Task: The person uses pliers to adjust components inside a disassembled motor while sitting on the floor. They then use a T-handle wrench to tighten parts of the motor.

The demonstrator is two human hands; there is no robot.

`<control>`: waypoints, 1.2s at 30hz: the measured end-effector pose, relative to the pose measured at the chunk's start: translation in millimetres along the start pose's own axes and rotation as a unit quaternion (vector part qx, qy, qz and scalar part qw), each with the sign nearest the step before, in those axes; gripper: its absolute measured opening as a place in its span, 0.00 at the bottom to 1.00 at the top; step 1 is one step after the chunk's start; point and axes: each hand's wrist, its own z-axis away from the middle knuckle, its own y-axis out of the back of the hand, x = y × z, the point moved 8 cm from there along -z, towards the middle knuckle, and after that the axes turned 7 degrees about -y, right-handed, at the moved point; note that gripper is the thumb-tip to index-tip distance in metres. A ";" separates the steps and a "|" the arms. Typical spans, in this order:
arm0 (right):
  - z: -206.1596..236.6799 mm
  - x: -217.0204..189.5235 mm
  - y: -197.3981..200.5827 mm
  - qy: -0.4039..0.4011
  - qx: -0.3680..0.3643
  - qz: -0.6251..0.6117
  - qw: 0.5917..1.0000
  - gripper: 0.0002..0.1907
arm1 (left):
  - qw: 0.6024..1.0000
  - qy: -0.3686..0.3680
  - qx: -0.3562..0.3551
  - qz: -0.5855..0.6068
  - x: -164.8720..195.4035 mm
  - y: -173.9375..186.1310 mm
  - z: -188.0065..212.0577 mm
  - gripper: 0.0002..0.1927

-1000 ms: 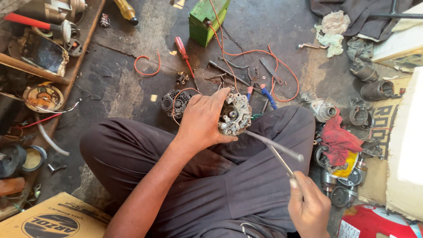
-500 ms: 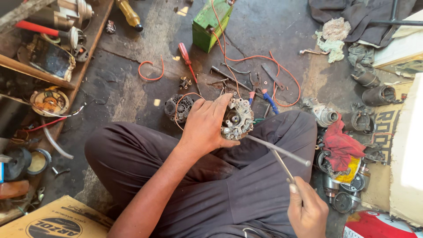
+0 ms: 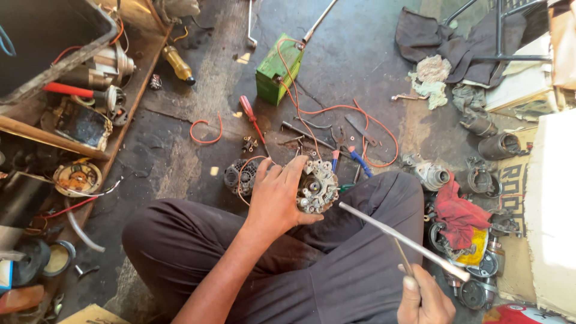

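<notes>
Left hand (image 3: 277,195) is wrapped round a round grey metal alternator part (image 3: 317,187), fingers over its top edge, thumb under; the part sits just above the person's lap, over the dark trousers (image 3: 336,264), its open face w/ terminals turned right. Right hand (image 3: 425,298) is closed on a thin metal rod tool (image 3: 401,240), low at the bottom edge of view; the rod runs up-left, its tip near the part's lower right side, can't tell if touching. A 2nd thinner rod seems held in the same fist.

On the floor (image 3: 360,54) just beyond the part: a dark round coil piece (image 3: 237,176), a red-handled screwdriver (image 3: 252,120), blue-handled pliers (image 3: 359,161), orange wire (image 3: 336,111) looping back to a green box-shaped battery (image 3: 277,69) further up.

Pkgs & labels: yellow tin w/ a red rag (image 3: 457,211) over it, right of the knee; a mat w/ big dark lettering (image 3: 519,198) at right, partly covered; a white block (image 3: 552,210) at the right edge; a red round item w/ white print in the bottom right corner; a tan cardboard corner (image 3: 93,313) at bottom left. Left shelf (image 3: 129,102) holds motor parts.
</notes>
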 end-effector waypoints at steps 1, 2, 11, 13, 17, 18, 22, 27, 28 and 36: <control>-0.4 3.7 -6.4 -0.007 -0.030 0.017 0.999 0.10 | 1.000 0.002 -0.001 0.000 -0.4 -0.2 0.1 0.63; -1.2 8.0 -12.2 -0.013 -0.060 0.035 0.998 0.11 | 1.000 -0.001 0.002 0.004 0.0 0.1 0.5 0.63; -0.5 10.0 -11.8 0.008 -0.061 0.047 0.997 0.12 | 1.000 0.010 0.001 0.011 -2.3 0.5 3.4 0.64; -2.0 7.0 -14.0 0.011 -0.077 0.055 0.995 0.12 | 1.000 -0.001 0.011 0.007 -0.4 1.9 2.1 0.63; -0.1 3.8 -6.6 -0.019 -0.034 0.012 0.999 0.11 | 1.000 0.010 0.004 0.012 -2.7 1.4 2.4 0.63; 0.2 3.6 -3.3 -0.021 -0.015 -0.004 1.000 0.12 | 1.000 0.014 0.000 0.015 -3.3 0.4 2.1 0.62; 4.2 7.0 -14.0 -0.027 -0.079 0.064 0.995 0.11 | 1.000 0.003 0.016 0.014 -1.9 2.7 2.4 0.63; 6.3 23.0 1.7 -0.135 0.008 0.005 0.991 0.12 | 1.000 0.013 0.007 0.014 -2.9 -0.1 4.2 0.63; 5.4 15.8 -4.3 -0.098 -0.027 0.021 0.995 0.11 | 1.000 0.010 0.015 0.013 -2.8 0.9 4.0 0.63; -1.6 -8.5 -2.9 -0.055 -0.050 0.018 0.997 0.12 | 1.000 0.016 0.000 0.014 -2.8 -2.6 5.5 0.63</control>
